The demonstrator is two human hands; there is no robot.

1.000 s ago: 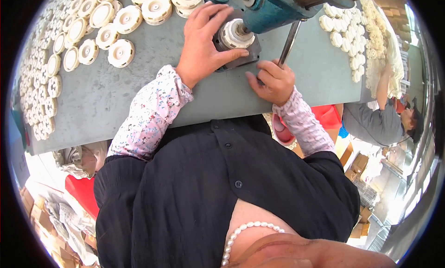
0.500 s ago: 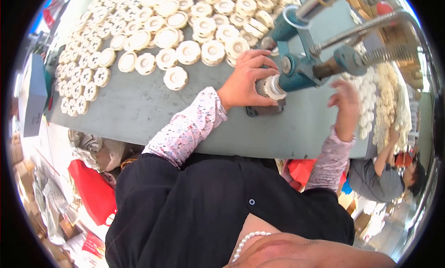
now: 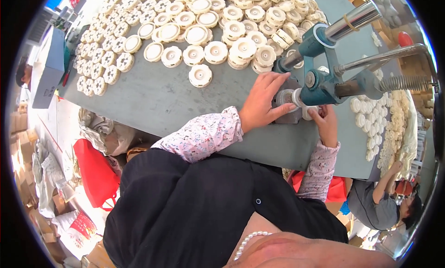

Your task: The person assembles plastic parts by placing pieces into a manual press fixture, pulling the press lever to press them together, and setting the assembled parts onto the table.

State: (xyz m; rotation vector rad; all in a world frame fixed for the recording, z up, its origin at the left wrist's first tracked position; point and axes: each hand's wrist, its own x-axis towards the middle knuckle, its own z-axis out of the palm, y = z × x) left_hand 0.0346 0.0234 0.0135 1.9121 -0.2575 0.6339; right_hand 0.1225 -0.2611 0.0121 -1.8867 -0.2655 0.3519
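The cream plastic disc (image 3: 288, 98) sits flat on the dark base block (image 3: 286, 116) under the head of the blue hand press (image 3: 320, 85), its axis upright and in line with the ram above it. The left hand (image 3: 263, 103) is the nearer one: it lies just left of the press, thumb and fingers closed round the disc's rim. The right hand (image 3: 326, 124) comes in from the press's right, fingertips pinching a smaller cream part (image 3: 308, 112) beside the block (how firmly is hard to tell). Left of the press and beyond it, loose cream discs (image 3: 199, 36) crowd the grey table (image 3: 153, 101).
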